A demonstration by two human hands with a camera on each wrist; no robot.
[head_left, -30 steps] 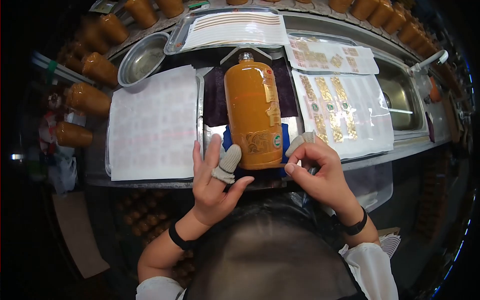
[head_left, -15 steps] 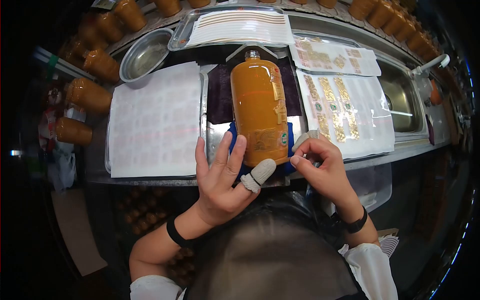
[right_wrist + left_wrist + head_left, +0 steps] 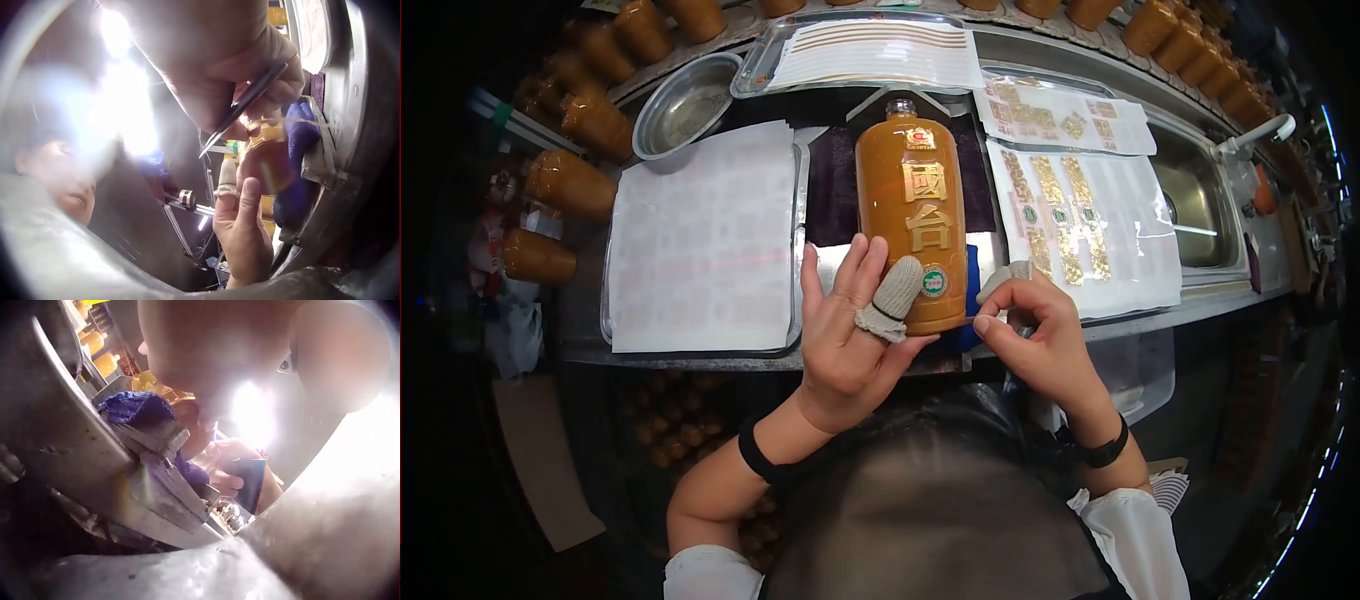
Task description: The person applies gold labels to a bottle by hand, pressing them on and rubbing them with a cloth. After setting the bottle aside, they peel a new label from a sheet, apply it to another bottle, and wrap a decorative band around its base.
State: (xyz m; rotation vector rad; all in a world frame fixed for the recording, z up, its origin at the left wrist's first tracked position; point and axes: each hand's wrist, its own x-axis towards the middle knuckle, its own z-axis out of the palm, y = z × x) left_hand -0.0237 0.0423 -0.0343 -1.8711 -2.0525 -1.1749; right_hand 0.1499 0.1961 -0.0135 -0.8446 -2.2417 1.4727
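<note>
your bottle [image 3: 910,220] lies on its side at the middle of the bench's near edge, neck toward the far edge, base end bedded on a blue cloth [image 3: 972,300]. your left hand [image 3: 850,345] rests open against the base end, fingers straight and spread, one in a knitted cot. your right hand [image 3: 1035,340] pinches tweezers [image 3: 244,106] just beside the base.

the bottle looks like glazed ceramic or glass: likely heavy, hard, slick and breakable, and round enough to roll. take it round the body, not the neck.

room is tight. label sheets [image 3: 1100,230] lie close on the right and a paper-covered tray [image 3: 700,240] close on the left. the near edge sits right under your palms.
</note>
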